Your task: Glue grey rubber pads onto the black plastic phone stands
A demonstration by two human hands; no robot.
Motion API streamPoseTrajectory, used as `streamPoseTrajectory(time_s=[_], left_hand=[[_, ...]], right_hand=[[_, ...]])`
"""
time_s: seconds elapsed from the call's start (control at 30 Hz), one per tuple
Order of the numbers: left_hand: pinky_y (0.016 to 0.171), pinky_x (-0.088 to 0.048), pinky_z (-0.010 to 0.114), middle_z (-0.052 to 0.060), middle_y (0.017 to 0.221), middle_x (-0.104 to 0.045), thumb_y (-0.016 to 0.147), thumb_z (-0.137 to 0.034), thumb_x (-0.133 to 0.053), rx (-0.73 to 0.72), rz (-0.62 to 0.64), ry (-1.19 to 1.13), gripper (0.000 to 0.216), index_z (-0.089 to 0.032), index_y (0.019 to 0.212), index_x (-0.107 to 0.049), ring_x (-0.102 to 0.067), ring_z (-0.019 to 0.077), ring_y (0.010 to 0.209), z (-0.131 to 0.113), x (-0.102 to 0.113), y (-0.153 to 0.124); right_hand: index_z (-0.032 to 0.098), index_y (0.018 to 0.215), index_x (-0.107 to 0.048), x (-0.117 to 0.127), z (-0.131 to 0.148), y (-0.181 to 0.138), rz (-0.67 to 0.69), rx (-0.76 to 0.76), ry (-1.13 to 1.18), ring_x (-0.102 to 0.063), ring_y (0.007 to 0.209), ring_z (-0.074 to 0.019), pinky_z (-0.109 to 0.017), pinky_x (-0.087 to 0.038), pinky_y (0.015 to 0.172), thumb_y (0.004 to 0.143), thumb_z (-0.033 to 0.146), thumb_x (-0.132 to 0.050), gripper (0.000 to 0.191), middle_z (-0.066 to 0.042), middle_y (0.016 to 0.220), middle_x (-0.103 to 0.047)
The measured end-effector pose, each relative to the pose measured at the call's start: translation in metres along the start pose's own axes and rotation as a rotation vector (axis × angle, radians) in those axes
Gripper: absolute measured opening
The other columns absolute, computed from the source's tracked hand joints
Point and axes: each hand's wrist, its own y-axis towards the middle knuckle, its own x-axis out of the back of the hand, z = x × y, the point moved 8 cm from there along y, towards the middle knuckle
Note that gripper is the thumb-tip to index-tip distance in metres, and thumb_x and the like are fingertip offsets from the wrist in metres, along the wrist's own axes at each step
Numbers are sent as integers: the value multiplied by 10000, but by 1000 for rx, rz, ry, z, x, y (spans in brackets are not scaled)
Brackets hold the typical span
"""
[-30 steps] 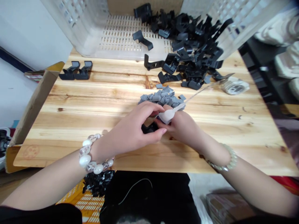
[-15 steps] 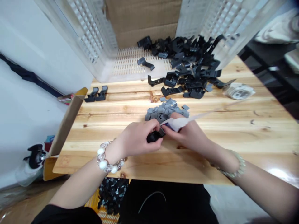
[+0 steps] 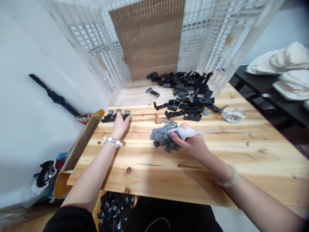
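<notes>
My left hand reaches to the table's far left. Its fingers close on a black plastic clip at the right end of a short row of black clips. My right hand grips a white glue tube with a long thin nozzle pointing right. It rests at the right edge of a heap of small grey pads in the middle of the wooden table. A bead bracelet sits on each wrist.
A white lattice crate lies on its side at the back, with a pile of black clips spilling onto the table. A tape roll lies to the right. A cardboard box stands at the left edge. A yellow basket of black parts sits below.
My hands have parted. The left hand carried the black clip from the table's middle to the row at the far left. The right hand stayed by the grey pads with the glue tube.
</notes>
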Motion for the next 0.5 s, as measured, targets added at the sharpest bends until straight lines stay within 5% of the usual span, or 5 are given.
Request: streamPoseTrajectory(time_s=[0.27, 0.5], left_hand=[[981, -413, 454, 292, 1162, -593, 890, -338, -504, -93, 28, 220, 399, -44, 1158, -471, -558, 383, 1160, -30, -2, 25], [1063, -363, 425, 287, 1275, -541, 900, -303, -470, -188, 21, 211, 497, 5, 1288, -434, -501, 344, 1251, -66, -5, 62]], right_hand=[[223, 679, -450, -2, 4, 5, 4, 147, -103, -536, 563, -132, -261, -397, 577, 889, 380, -476, 263, 0, 671, -537], [187, 840, -632, -4, -10, 8, 26, 12, 141, -609, 674, -169, -272, -445, 642, 866, 404, -538, 239, -30, 740, -658]])
